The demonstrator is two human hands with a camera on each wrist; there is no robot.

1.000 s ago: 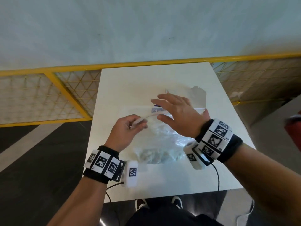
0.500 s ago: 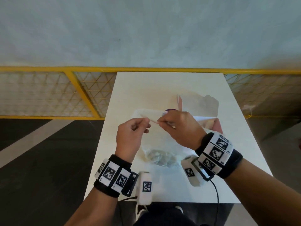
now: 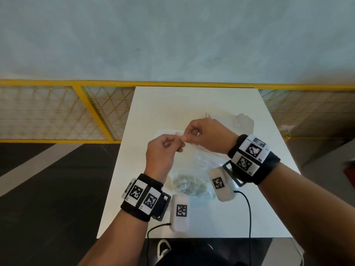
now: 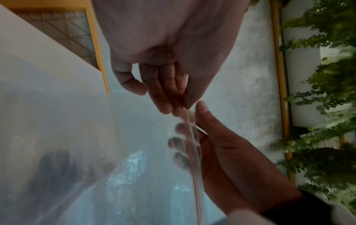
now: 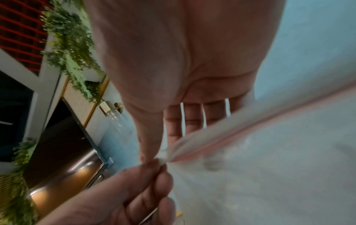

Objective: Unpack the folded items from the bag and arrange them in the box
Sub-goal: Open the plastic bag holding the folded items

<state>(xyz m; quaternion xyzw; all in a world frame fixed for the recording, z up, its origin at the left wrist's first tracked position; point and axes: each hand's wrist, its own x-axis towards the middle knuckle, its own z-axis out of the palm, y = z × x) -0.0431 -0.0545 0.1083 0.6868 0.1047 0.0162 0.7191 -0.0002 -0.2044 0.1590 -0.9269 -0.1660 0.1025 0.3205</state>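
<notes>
A clear zip bag (image 3: pixel 199 164) hangs over the white table (image 3: pixel 192 100), with pale folded items (image 3: pixel 187 184) bunched in its bottom. My left hand (image 3: pixel 179 146) pinches the bag's top corner. My right hand (image 3: pixel 185 136) pinches the same top edge just beside it. In the left wrist view the pink zip strip (image 4: pixel 192 159) runs between both hands. The right wrist view shows the thumb and forefinger of my right hand (image 5: pixel 152 158) meeting the left hand (image 5: pixel 154 169) at the bag's corner (image 5: pixel 163 159). A translucent box (image 3: pixel 242 121) stands behind my right hand, partly hidden.
A yellow mesh fence (image 3: pixel 57 112) runs behind the table on both sides, with a pale wall above it. Dark floor lies to the left. Cables (image 3: pixel 247 208) trail from the wrist cameras over the table's near edge.
My right hand, open above the bag a second ago, has closed on the bag's top edge beside the left hand. Both hands have raised that edge off the table.
</notes>
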